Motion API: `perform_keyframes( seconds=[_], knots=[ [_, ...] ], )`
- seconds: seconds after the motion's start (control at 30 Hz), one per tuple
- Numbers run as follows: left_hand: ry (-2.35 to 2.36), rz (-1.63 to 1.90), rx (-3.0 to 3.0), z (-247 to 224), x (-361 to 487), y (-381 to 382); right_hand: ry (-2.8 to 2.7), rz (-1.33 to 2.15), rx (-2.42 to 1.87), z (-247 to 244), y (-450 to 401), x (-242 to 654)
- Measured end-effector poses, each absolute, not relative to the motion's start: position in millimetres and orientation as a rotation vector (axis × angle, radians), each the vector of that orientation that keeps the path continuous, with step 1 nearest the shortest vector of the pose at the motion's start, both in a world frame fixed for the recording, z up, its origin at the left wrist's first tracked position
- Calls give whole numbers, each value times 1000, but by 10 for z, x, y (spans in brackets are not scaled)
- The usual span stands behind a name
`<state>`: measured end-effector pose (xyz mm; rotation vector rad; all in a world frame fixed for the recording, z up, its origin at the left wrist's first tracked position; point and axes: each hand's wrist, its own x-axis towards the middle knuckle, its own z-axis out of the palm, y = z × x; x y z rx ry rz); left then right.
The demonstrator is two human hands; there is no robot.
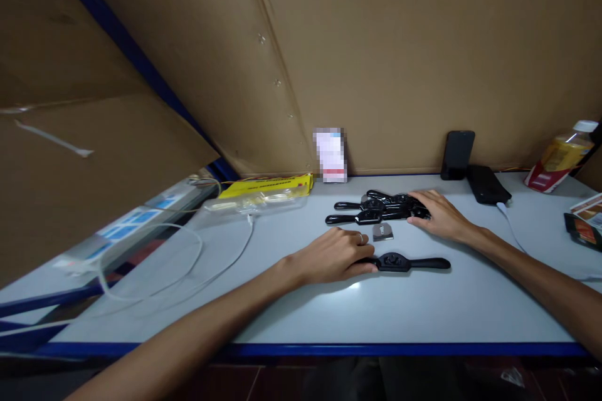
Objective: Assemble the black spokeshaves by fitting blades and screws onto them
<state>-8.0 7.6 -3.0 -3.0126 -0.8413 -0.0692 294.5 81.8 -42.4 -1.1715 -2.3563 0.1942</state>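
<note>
A black spokeshave (394, 262) lies flat near the middle of the table. Its left handle is under the closed fingers of my left hand (338, 255), which wears a ring. Just behind it lies a small metal blade (382, 232) with a slot, touched by neither hand. Farther back, several more black spokeshaves (369, 217) are heaped side by side, handles pointing left. My right hand (439, 214) rests over the right end of that heap, thumb and fingers curved around the handle ends. How many it grips is hidden.
At the back stand a phone with a lit screen (333, 155) and a dark phone (458, 155). A black power bank (489, 185) with a white cable and a tilted drink bottle (559, 160) are on the right. Yellow packaging (268, 187) and looped white cable (202, 250) lie left.
</note>
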Motion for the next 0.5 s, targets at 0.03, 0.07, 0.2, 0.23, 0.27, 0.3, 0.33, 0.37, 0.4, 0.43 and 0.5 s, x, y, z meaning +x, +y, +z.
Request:
perform_keyframes(
  seconds=[0.03,0.07,0.2,0.23,0.27,0.3,0.33,0.37,0.4,0.43,0.5],
  knots=[
    [-858,-73,-3011,-30,-92,90,-2353,189,-1179,-412,818,2945],
    [-881,-75,-3006,-29,-104,107,-2350,183,-1187,-401,815,2944],
    [-978,-67,-2962,-20,-156,186,-2346,136,-1227,-383,797,2929],
    [-1002,-66,-2949,-19,-167,205,-2346,122,-1243,-381,794,2928],
    [-1026,-69,-2939,-19,-176,222,-2351,111,-1259,-379,794,2928],
    [-1047,-74,-2931,-20,-185,237,-2360,107,-1270,-375,795,2931],
    [-1066,-76,-2925,-21,-193,250,-2369,108,-1279,-370,797,2935],
    [-1081,-75,-2922,-23,-199,261,-2374,111,-1285,-363,801,2941],
    [-1094,-71,-2920,-24,-204,269,-2375,114,-1289,-355,805,2947],
    [-1105,-63,-2919,-26,-208,275,-2372,117,-1290,-346,808,2954],
    [-1126,-39,-2920,-27,-214,284,-2359,123,-1287,-333,811,2963]
  ],
)
